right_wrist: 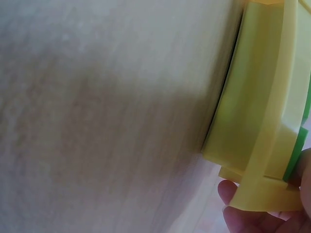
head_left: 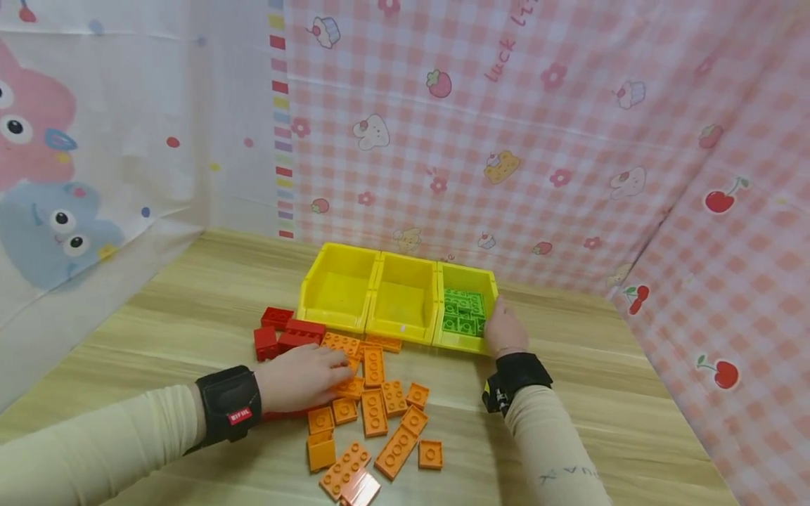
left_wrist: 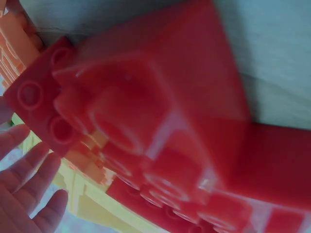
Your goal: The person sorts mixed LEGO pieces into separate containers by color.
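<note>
My right hand (head_left: 506,329) grips the right-hand wall of the yellow bin (head_left: 465,344), thumb inside and fingers outside in the right wrist view. Green bricks (head_left: 464,313) lie in that bin. On the other side, my left hand (head_left: 300,377) is over the orange bricks (head_left: 373,413), its fingertips at the pile's upper left. Loosely extended fingers (left_wrist: 43,177) show beside red bricks (left_wrist: 160,102) in the left wrist view. The palm hides part of the pile beneath it.
Two more yellow bins (head_left: 342,284) adjoin the green-filled one on its left, with nothing inside. Red bricks (head_left: 276,318) lie before the leftmost bin. Orange bricks spread toward the front of the wooden table (head_left: 601,400). A checked cloth (head_left: 538,140) hangs behind.
</note>
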